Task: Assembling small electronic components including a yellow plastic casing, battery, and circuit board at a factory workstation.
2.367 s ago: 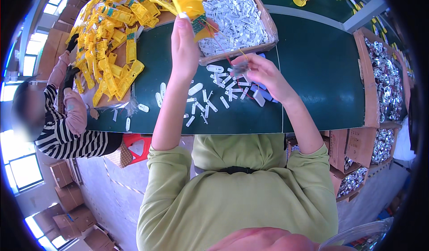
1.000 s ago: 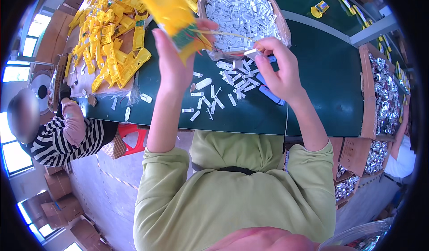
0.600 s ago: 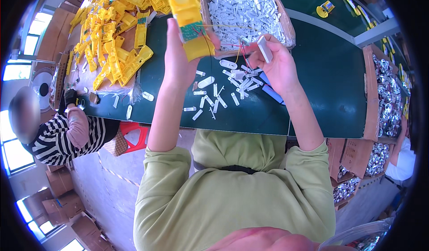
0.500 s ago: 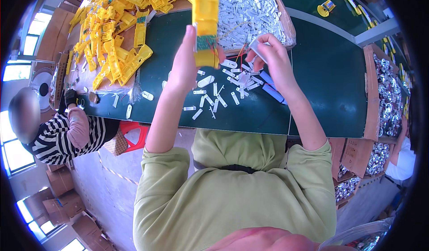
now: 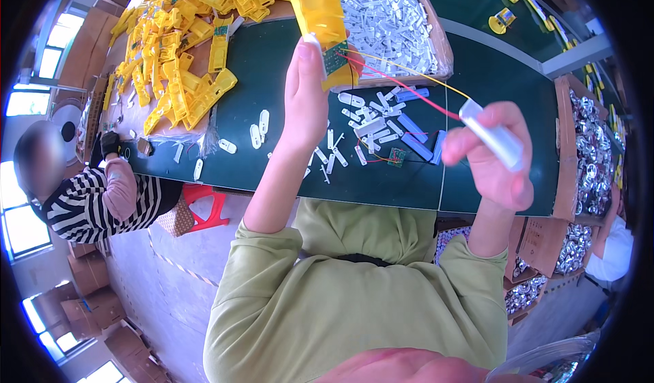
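Note:
My left hand (image 5: 306,103) is closed around the lower end of a long yellow plastic housing (image 5: 317,7), held up over the table. A green circuit board (image 5: 334,58) sits in that end. Red and yellow wires run taut from the board to a white rectangular block (image 5: 492,135). This block is pinched in my right hand (image 5: 503,161), raised over the table's right part. Beneath the hands lie scattered small white plastic pieces (image 5: 338,157), several blue rectangular blocks (image 5: 415,146) and a small loose green board (image 5: 396,156) with thin wires.
A carton (image 5: 443,50) of small white parts stands behind the hands. Yellow housings (image 5: 170,83) are heaped at the far left. Boxes of shiny metal parts (image 5: 593,158) stand on the right. A person in a striped top (image 5: 88,202) works at the left.
My right hand has moved right and nearer with the white block, drawing the wires out straight. The yellow housing has tilted. The small green board on the table now shows.

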The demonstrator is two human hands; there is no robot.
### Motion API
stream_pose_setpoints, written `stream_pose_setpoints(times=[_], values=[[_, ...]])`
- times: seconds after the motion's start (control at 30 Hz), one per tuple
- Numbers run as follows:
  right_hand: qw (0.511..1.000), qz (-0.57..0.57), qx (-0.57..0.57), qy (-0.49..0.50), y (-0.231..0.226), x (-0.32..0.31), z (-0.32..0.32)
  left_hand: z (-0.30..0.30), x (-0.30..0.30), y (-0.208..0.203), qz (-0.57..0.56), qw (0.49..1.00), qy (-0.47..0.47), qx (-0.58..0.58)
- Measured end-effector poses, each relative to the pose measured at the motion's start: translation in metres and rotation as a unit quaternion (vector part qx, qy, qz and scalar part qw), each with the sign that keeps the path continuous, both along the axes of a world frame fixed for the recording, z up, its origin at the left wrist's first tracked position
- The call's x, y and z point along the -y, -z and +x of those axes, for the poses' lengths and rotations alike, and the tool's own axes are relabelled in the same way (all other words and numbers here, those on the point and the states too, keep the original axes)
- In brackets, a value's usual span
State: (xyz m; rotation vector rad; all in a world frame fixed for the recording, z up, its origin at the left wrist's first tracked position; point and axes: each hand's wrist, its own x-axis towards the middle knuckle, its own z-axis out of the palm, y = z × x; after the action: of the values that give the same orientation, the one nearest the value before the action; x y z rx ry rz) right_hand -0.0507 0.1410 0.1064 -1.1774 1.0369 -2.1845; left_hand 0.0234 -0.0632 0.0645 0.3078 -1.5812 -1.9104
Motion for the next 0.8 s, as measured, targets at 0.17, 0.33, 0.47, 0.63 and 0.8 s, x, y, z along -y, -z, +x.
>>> stream_pose_setpoints(times=[0.17,0.33,0.47,0.63,0.8], values=[[0.953,0.181,-0.162,0.184,-0.031,-0.017,-0.042,0.000,-0.020,0.006,-0.030,0.998,0.056,0.022],[0.966,0.240,-0.008,0.101,-0.002,0.035,-0.044,0.015,-0.033,0.015,-0.187,0.977,0.092,0.055],[0.956,0.200,0.207,0.061,0.032,0.038,-0.056,0.016,-0.044,0.021,-0.340,0.925,0.049,0.159],[0.855,0.227,-0.135,0.447,0.065,0.037,-0.050,0.026,-0.048,0.027,-0.402,0.886,0.104,0.207],[0.965,0.121,0.230,0.025,0.085,0.016,-0.036,0.030,-0.039,0.042,-0.025,0.919,0.363,0.151]])
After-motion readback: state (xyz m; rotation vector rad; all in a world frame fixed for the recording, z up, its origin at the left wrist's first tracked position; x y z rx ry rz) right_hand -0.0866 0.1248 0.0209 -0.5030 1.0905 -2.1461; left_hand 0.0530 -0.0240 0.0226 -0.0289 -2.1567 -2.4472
